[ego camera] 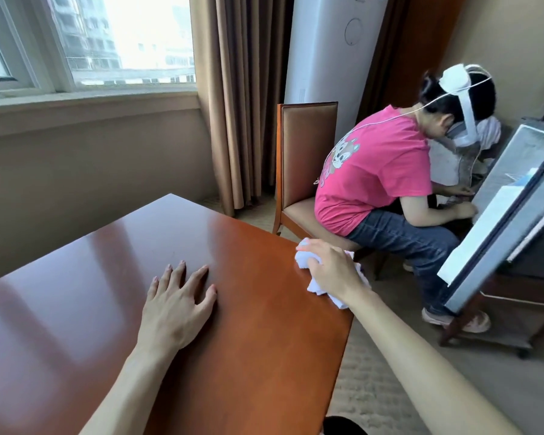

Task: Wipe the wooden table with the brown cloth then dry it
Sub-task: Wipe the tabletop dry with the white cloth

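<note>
Two hands rest on a glossy wooden desk (pixel 248 309). Left hand (pixel 173 306) lies flat, fingers spread, holding nothing. Right hand (pixel 333 268) presses a crumpled white cloth (pixel 303 259) at the desk's right edge, fingers curled over it.

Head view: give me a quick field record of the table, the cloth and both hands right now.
table: wooden table, glossy reddish-brown top, window reflections on it
cloth: white cloth, bunched, at the table's right edge, partly hanging over it; no brown cloth in view
right hand: right hand on top of the cloth, pressing it at the edge
left hand: left hand flat on the tabletop, fingers spread, holding nothing
nearby: person in pink shirt seated on a chair beyond the table's right edge
</note>
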Demonstrator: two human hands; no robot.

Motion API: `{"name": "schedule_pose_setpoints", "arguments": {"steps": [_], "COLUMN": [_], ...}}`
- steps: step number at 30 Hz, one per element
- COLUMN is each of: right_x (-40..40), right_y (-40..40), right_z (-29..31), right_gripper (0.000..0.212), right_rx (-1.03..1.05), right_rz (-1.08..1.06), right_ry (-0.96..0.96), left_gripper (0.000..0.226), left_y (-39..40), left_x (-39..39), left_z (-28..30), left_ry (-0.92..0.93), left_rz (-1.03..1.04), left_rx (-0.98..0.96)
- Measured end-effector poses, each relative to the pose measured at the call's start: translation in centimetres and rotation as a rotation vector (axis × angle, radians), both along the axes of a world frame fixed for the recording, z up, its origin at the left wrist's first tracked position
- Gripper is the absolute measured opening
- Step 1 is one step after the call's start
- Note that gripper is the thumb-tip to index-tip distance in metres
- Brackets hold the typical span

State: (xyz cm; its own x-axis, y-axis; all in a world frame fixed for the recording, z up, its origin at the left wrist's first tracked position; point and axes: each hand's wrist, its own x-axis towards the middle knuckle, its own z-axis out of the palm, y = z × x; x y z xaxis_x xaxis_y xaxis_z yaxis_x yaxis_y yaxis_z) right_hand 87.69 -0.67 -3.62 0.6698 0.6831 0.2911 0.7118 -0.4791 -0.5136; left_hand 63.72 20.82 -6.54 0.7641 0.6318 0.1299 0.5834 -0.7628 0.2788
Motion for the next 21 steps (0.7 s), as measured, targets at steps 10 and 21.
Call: {"name": "schedule_pose_setpoints", "arguments": {"steps": [10,21], "right_x": [1.9,0.2], "right_y": [-2.0,-1.7], "right_z": [-0.3,-0.3], "right_gripper": [0.042,0.04], "right_rx": [-0.019,0.017], "right_rz": [-0.18,-0.208], "right_ry": [0.006,-0.002], "left_gripper": [0.06,0.06], "left_y": [-0.2,-0.1], "left_x": [0.0,0.0], "left_z": [0.3,0.2], "left_ry": [-0.002,-0.002], "left_rz": [0.002,0.001], "left_rx": [-0.007,0.0]}}
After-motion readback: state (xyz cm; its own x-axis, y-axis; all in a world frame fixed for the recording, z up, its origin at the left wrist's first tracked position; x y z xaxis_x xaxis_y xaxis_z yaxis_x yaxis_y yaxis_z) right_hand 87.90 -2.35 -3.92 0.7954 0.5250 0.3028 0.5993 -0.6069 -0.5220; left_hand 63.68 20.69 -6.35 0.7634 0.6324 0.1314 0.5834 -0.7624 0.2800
